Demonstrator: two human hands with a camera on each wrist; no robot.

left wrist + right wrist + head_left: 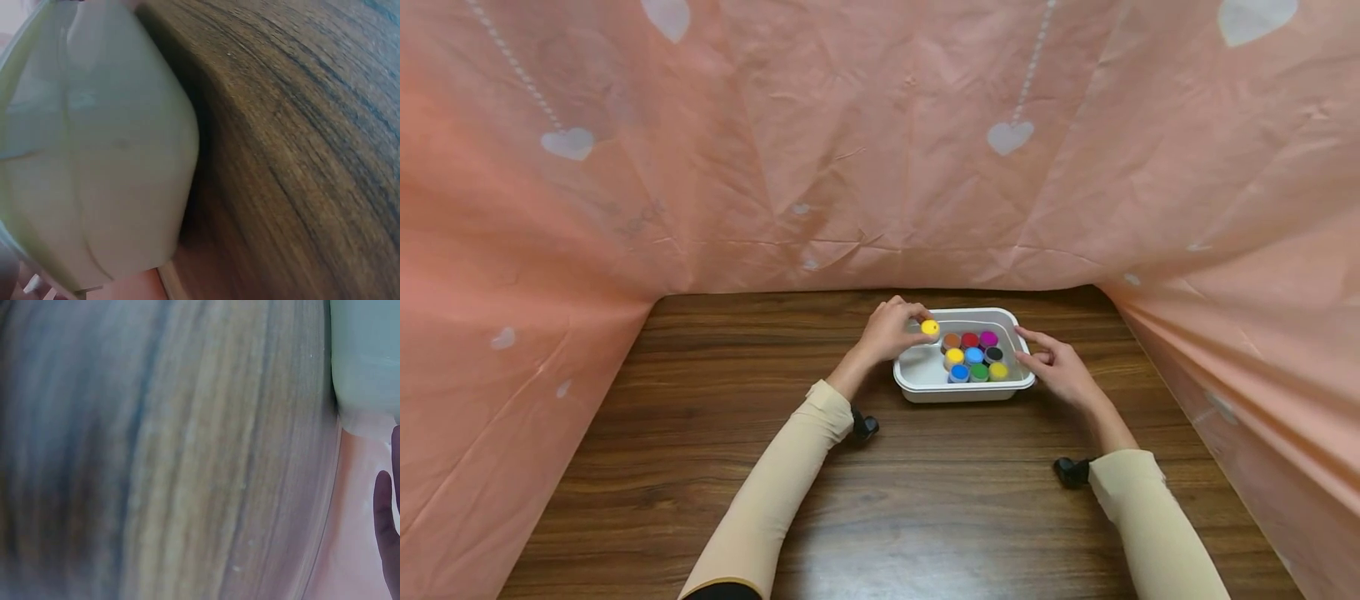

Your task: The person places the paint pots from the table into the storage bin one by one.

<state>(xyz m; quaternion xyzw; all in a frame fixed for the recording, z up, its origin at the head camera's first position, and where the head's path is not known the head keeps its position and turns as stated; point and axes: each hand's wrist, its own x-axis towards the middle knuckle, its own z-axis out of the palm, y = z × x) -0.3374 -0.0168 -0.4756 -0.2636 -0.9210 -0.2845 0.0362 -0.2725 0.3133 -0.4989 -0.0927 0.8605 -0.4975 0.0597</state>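
A small round pot with a yellow-orange top (pixel 930 327) is pinched between the thumb and fingers of my left hand (pixel 891 331), over the left end of a white rectangular tray (pixel 958 395). Inside that tray, several similar pots stand grouped in rows toward the right, among them a red pot (pixel 970 340), a light blue pot (pixel 973 356), a black pot (pixel 993 356) and a green pot (pixel 979 372). My right hand (pixel 1063 367) rests its thumb and extended fingers at the tray's right rim, fingertips spaced apart. The left wrist view shows the tray's pale outer wall (pixel 125 144).
The tray stands on a dark wood-grain table (pixel 925 500), toward its back edge. Pink cloth with white hearts (pixel 880 167) hangs behind and along both sides. Small black devices (pixel 865 426) sit at both wrists.
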